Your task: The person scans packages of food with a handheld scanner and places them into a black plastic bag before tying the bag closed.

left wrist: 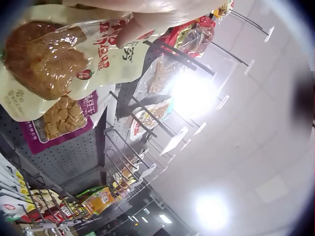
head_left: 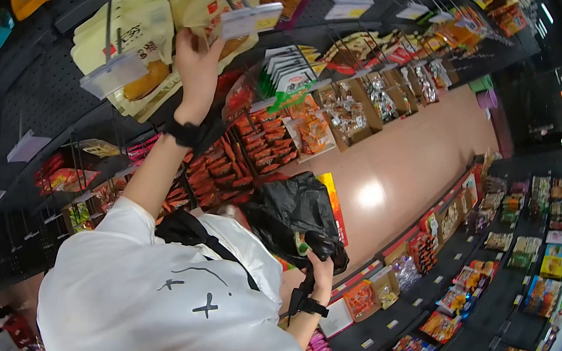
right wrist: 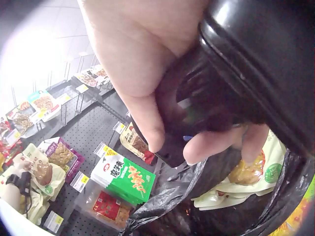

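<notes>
My left hand (head_left: 196, 74) is raised to cream snack packets (head_left: 208, 4) hanging on a hook. In the left wrist view, the thumb and fingers of this hand (left wrist: 147, 17) pinch the top of a cream packet (left wrist: 110, 56) with brown food showing through its window. Lower down, my right hand (head_left: 319, 271) curls round dark material at the top of a black plastic bag (head_left: 291, 206). In the right wrist view, below the right hand (right wrist: 147, 64), the bag (right wrist: 182, 189) gapes with a cream packet (right wrist: 268, 167) inside. A glossy black object (right wrist: 261, 64) partly covers the hand.
More cream packets (head_left: 125, 31) hang beside the left hand. A purple packet (left wrist: 59, 123) is behind the pinched one. Green packets (right wrist: 125, 179) stand on the shelf, with red packets (head_left: 220, 171) below. Across the tiled aisle (head_left: 397, 163) is another snack shelf (head_left: 471, 303). Metal hooks and price tags (head_left: 249, 20) jut out.
</notes>
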### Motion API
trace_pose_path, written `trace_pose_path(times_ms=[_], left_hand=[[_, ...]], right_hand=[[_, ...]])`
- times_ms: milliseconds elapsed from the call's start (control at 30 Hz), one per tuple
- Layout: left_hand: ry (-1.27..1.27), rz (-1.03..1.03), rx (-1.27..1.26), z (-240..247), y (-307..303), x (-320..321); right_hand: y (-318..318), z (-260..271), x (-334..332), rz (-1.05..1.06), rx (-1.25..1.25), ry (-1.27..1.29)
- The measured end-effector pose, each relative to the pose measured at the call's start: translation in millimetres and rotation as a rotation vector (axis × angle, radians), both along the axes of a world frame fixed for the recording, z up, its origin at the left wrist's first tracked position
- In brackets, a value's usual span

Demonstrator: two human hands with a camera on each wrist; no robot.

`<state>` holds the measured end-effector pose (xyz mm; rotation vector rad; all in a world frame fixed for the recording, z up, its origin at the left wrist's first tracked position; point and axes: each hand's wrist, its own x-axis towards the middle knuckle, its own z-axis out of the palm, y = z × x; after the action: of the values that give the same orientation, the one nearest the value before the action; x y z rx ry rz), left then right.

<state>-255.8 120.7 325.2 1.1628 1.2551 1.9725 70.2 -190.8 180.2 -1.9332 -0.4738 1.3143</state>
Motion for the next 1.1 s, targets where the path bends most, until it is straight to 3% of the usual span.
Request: trace_pose_path(times_ms=[67, 133, 200, 300, 367, 533, 600, 700, 767, 800, 867, 900, 933, 1000, 1100], left_hand=[[0.265, 0.189, 0.074, -7.1, -23.9, 17.9], [0.401, 0.168, -0.059, -4.7, -55.8, 36.6], [0.442, 0.061, 0.058, -14.4, -78.6, 57.3], [0.393, -0.388, -0.062, -48.6, -103.9, 80.6], [0.478, -0.783, -0.360, -58.7, -122.7, 102.6], [1.161, -1.542, -0.379, -148.0, -171.4, 145.4], [1.252, -1.779, -0.519, -193.2, -190.7, 157.7], [1.458, -1.837, -0.419, -242.6, -206.0, 170.1], [1.608, -1.549, -0.330, -258.1, -206.6, 172.5], [1.656, -1.666, -0.487, -240.8, -192.2, 185.6], [1.886, -1.618, -0.266, -268.0, -167.6, 196.7], [1.728, -1.399, -0.189, -265.4, -160.1, 203.3], [1.563, -1.187, -0.115, -255.2, -151.9, 210.5], [1.645, -1.161, -0.075, -236.6, -127.5, 231.0], [1.640, -1.183, -0.068, -219.6, -112.2, 253.9]], right_hand=[[-1.3, -1.6, 2.0, -0.004, 0.011, 0.004], [-2.6, -3.7, 7.0, 0.008, 0.000, 0.005], [-3.1, -0.5, 8.9, 0.024, 0.006, -0.024], [-7.4, -10.6, 17.2, 0.052, -0.034, -0.061], [-5.9, -7.1, 19.3, 0.047, -0.091, -0.068], [-10.9, -10.2, 23.4, 0.045, -0.121, -0.077], [-15.4, -17.3, 25.6, 0.124, -0.130, -0.094], [-18.0, -19.5, 27.0, 0.199, -0.131, -0.052], [-22.1, -39.9, 32.0, 0.301, -0.146, -0.057], [-23.1, -48.3, 34.5, 0.289, -0.144, -0.050], [-16.1, -58.5, 42.9, 0.395, -0.195, -0.105], [-12.7, -62.7, 49.3, 0.415, -0.236, -0.160], [-10.7, -57.9, 51.2, 0.328, -0.075, -0.253], [4.4, -36.8, 66.1, 0.308, -0.264, -0.246], [10.1, -41.8, 81.3, 0.237, -0.198, -0.420]])
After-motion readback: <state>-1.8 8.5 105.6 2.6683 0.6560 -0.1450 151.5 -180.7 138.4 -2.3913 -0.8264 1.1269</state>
